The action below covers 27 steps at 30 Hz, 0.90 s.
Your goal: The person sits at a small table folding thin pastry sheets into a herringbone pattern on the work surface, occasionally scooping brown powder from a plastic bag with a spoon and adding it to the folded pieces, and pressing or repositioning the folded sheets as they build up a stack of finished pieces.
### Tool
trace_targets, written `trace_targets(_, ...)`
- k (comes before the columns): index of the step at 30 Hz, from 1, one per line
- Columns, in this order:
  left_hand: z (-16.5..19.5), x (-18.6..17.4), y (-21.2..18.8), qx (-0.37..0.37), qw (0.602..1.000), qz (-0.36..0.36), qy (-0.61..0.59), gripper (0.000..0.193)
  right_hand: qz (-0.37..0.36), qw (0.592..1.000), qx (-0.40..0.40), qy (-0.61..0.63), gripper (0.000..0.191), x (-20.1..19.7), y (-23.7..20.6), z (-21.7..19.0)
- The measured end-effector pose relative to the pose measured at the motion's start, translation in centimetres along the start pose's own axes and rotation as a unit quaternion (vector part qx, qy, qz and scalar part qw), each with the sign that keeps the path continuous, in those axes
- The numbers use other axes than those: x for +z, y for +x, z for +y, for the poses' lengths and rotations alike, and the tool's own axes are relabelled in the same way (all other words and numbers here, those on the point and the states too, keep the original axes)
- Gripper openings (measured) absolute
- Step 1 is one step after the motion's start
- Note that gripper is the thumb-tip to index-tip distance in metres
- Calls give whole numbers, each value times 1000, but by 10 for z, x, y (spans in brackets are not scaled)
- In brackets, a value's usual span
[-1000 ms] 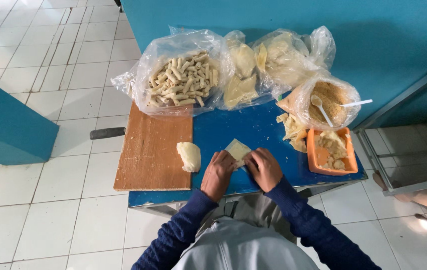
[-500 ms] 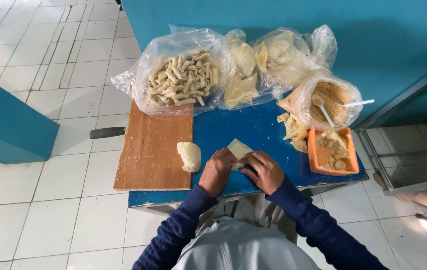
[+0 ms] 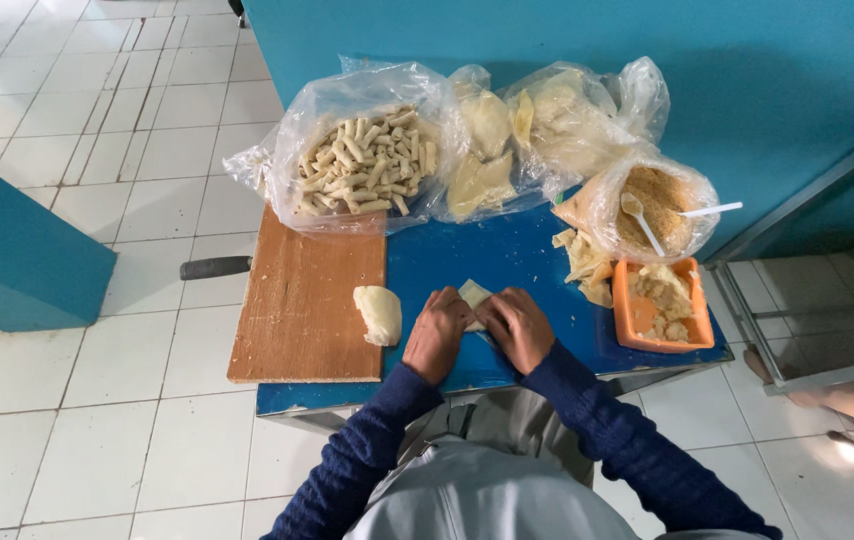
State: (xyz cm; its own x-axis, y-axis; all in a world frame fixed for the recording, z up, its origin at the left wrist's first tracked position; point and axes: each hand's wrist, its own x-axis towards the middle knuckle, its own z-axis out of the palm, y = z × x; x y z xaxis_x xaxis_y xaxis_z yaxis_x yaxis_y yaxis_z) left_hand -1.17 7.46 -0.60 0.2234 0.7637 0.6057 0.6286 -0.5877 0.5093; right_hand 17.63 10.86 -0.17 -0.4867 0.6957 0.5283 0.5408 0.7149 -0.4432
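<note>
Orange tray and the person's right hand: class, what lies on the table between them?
Nothing: in the head view only bare blue table separates the orange tray from the right hand, which presses a pale wrapper.

Both hands press side by side on a pale dough wrapper point(image 3: 473, 296) near the front edge of the blue bench point(image 3: 507, 250); the left hand point(image 3: 437, 333) and right hand point(image 3: 515, 326) cover most of it, fingers curled down. Just left of them a folded dough piece point(image 3: 380, 314) lies at the right edge of a wooden board point(image 3: 302, 300). Along the back edge sit a plastic bag of rolled sticks point(image 3: 362, 160), bags of wrappers point(image 3: 537, 130) and a bag of crumbs point(image 3: 659, 205) with a white spoon point(image 3: 639, 215). An orange tray point(image 3: 627, 310) stands at the front right corner.
</note>
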Motion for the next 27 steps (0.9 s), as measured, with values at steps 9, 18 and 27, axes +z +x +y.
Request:
trace_targets(9, 7, -1, 7, -106, 994, -16, -38, 2, -19, 998, -50, -30, 11, -8, -5, -3)
trace_targets(18, 26, -23, 1, -82, 993, -15, -88, 14, -94, 993, 39, 62, 9, -3, 10, 15)
trace_targets(27, 10, -10, 7, -141, 983, -13, -120, 3, -55, 998, -20, 6, 18, -11, 4, 5)
